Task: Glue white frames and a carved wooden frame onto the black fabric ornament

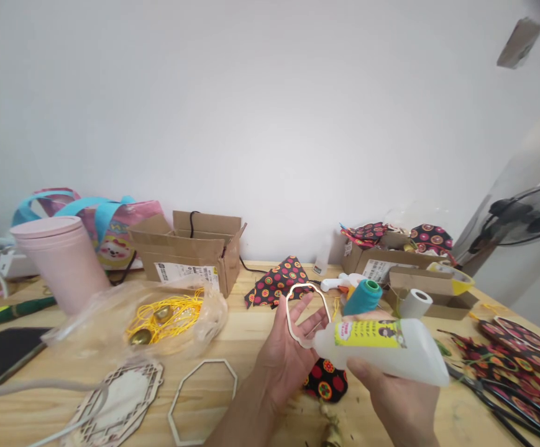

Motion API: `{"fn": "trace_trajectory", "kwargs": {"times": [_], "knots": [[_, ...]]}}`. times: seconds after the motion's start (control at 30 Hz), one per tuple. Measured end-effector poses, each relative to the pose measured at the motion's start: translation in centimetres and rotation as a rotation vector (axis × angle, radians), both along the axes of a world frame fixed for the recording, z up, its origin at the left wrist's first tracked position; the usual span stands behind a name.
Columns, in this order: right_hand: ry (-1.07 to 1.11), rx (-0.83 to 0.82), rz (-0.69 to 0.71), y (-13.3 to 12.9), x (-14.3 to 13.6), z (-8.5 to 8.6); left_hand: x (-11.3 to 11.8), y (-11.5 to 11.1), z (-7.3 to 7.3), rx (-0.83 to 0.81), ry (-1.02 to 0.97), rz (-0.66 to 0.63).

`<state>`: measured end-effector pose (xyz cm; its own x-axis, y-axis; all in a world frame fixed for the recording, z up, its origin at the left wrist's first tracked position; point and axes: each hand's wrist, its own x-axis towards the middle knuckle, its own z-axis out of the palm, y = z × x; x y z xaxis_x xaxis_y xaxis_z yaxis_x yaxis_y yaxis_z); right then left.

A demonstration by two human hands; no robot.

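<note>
My left hand (284, 360) holds a thin pale frame (290, 320) with a scalloped outline, its fingers spread behind the opening. In my right hand (391, 397) lies a white squeeze bottle (419, 354) with a yellow label, tipped sideways so that its nozzle end meets the lower right of the frame. Whether the two touch, I cannot tell. Under the bottle, a black fabric piece with a fruit print (328, 380) rests on the table. More of that printed fabric (281, 282) lies behind my left hand. A larger octagonal frame (204, 366) is to the left.
Left are a bag of yellow cords and bells (167, 320), lattice panels (120, 397), a pink tumbler (64, 264) and an open carton (190, 254). Right are a teal thread spool (363, 297), a white roll (416, 304), scissors (488, 391) and fabric scraps (507, 366).
</note>
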<state>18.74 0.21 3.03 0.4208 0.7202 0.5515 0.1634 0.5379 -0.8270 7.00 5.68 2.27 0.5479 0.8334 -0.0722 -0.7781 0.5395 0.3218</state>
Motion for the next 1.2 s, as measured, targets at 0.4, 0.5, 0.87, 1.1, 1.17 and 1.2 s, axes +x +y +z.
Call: {"fn": "trace_trajectory", "kwargs": {"times": [0.4, 0.5, 0.87, 1.1, 1.17, 1.2], "knots": [[0.074, 0.027, 0.02, 0.6, -1.5, 0.7, 0.2, -0.3, -0.2, 0.024, 0.023, 0.017], [0.073, 0.02, 0.024, 0.6, -1.5, 0.7, 0.2, -0.3, -0.1, 0.008, 0.004, 0.0], [0.101, 0.106, 0.087, 0.8, -0.7, 0.5, 0.2, -0.3, -0.6, 0.062, -0.007, -0.018], [0.322, 0.19, -0.033, 2.8, -1.6, 2.8, 0.3, -0.5, -0.6, 0.081, -0.038, -0.05], [0.415, 0.252, -0.07, 2.9, -0.9, 3.6, 0.1, -0.4, -0.5, 0.086, -0.019, -0.053], [0.456, 0.27, -0.064, 2.7, -0.4, 3.8, 0.0, -0.4, -0.5, 0.086, -0.017, -0.049]]}}
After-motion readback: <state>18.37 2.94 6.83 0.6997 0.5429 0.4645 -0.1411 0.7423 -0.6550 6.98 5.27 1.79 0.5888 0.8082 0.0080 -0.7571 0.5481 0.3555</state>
